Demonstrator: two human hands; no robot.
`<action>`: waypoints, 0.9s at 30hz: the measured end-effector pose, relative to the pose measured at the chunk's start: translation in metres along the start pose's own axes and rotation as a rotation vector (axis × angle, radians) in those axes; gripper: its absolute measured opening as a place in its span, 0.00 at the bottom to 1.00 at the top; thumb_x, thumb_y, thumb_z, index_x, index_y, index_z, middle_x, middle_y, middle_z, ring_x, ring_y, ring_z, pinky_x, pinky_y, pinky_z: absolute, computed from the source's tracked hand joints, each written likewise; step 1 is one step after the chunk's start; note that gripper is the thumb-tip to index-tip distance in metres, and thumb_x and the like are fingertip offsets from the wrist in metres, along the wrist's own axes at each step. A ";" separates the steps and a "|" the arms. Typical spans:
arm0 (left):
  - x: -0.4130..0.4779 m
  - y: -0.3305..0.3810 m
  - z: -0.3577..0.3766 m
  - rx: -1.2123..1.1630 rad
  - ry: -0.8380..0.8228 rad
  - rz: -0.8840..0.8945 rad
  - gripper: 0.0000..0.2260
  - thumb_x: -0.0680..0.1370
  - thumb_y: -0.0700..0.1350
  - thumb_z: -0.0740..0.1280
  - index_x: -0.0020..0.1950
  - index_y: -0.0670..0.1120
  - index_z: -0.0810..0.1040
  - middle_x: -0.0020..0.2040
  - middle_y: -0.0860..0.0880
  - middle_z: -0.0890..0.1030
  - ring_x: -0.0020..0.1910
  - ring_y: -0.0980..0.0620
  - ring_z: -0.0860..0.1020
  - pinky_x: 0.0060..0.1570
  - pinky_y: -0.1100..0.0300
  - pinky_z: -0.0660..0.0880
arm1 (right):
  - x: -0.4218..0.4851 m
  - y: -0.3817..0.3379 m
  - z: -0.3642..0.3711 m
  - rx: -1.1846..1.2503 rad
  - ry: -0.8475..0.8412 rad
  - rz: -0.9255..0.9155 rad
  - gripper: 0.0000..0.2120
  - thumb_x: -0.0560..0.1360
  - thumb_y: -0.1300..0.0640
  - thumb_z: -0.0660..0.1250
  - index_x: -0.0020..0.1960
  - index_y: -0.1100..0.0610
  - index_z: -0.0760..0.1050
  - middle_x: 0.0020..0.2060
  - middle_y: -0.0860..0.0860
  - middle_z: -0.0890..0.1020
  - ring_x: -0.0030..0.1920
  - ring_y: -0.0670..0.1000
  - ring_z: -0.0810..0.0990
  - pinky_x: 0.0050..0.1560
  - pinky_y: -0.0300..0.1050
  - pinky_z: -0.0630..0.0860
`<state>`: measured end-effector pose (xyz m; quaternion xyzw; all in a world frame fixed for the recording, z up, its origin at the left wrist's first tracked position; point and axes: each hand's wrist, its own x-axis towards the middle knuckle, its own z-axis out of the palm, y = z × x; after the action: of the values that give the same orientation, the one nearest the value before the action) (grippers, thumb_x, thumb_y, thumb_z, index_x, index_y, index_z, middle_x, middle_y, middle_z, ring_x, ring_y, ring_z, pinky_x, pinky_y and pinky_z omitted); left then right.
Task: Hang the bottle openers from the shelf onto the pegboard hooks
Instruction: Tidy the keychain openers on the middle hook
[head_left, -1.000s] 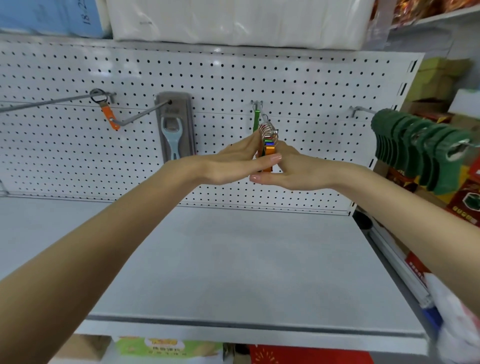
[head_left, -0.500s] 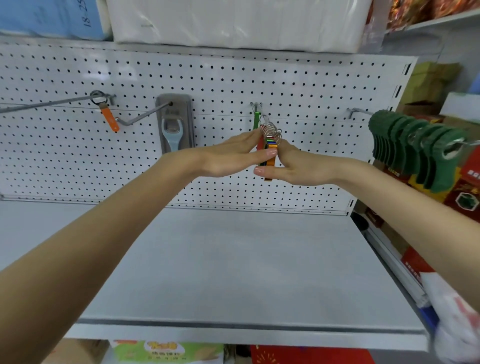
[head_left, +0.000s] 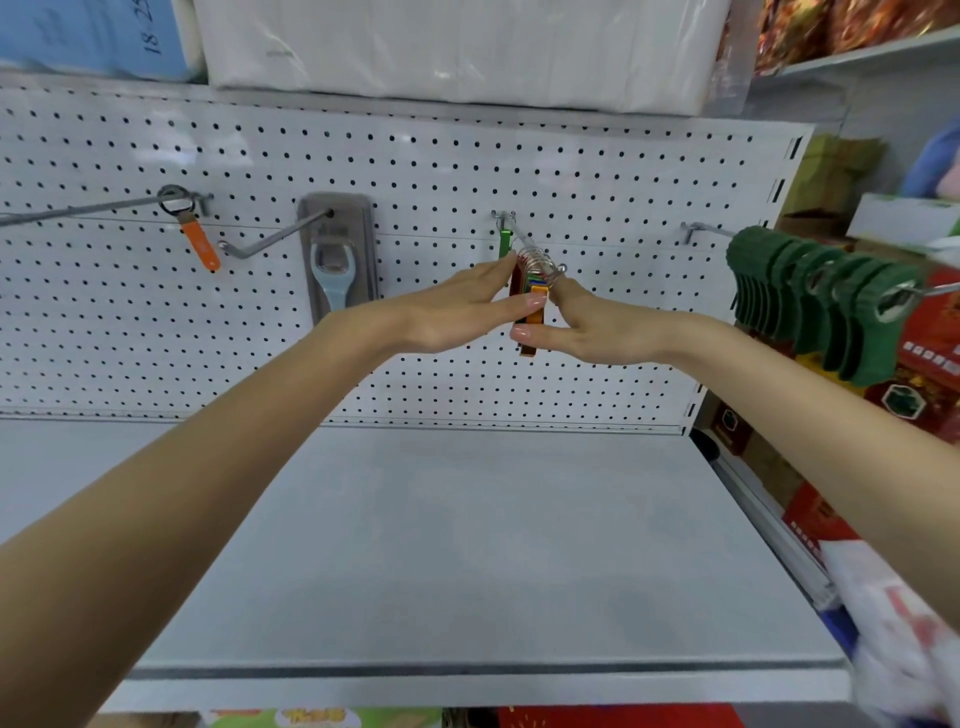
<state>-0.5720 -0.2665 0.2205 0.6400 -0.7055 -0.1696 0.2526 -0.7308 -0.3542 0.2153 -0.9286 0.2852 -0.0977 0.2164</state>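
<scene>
Pale grey shelf (head_left: 467, 545), dark strip along front lip, meets white pegboard (head_left: 597, 171) at the back. Pegboard hooks, left to right: long hook (head_left: 78, 210) with one orange opener (head_left: 200, 244) on a ring; bent hook (head_left: 280, 236) with a grey card (head_left: 337, 218) holding a light blue opener; middle hook (head_left: 519, 236) with a bunch of bottle openers (head_left: 534, 283) on rings near its tip, one green opener (head_left: 503, 244) by the board; right hook (head_left: 701, 228) with dark green items (head_left: 821, 296). Upper shelf (head_left: 467, 111) carries a white wrapped pack (head_left: 457, 47) and a blue pack (head_left: 88, 36).
</scene>
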 end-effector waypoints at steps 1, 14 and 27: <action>0.002 -0.002 -0.001 0.005 -0.004 0.001 0.31 0.81 0.58 0.54 0.79 0.49 0.46 0.79 0.50 0.48 0.78 0.51 0.46 0.71 0.59 0.46 | 0.001 0.001 0.000 0.003 0.001 0.008 0.42 0.77 0.40 0.60 0.78 0.51 0.37 0.77 0.49 0.50 0.77 0.47 0.48 0.74 0.42 0.49; 0.026 -0.021 -0.010 0.137 -0.045 -0.023 0.34 0.79 0.64 0.50 0.79 0.50 0.41 0.79 0.52 0.44 0.77 0.56 0.43 0.72 0.58 0.43 | 0.016 0.011 -0.005 -0.024 0.000 0.098 0.52 0.66 0.29 0.56 0.78 0.53 0.36 0.78 0.50 0.46 0.78 0.48 0.45 0.76 0.51 0.49; 0.048 -0.032 -0.015 0.164 -0.053 -0.033 0.34 0.79 0.64 0.49 0.79 0.51 0.41 0.79 0.52 0.45 0.77 0.55 0.43 0.72 0.58 0.42 | 0.038 0.025 -0.009 -0.044 -0.009 0.115 0.42 0.76 0.36 0.56 0.77 0.48 0.34 0.78 0.51 0.45 0.77 0.50 0.48 0.76 0.51 0.50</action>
<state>-0.5397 -0.3163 0.2216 0.6654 -0.7128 -0.1323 0.1777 -0.7150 -0.3978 0.2144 -0.9157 0.3391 -0.0745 0.2025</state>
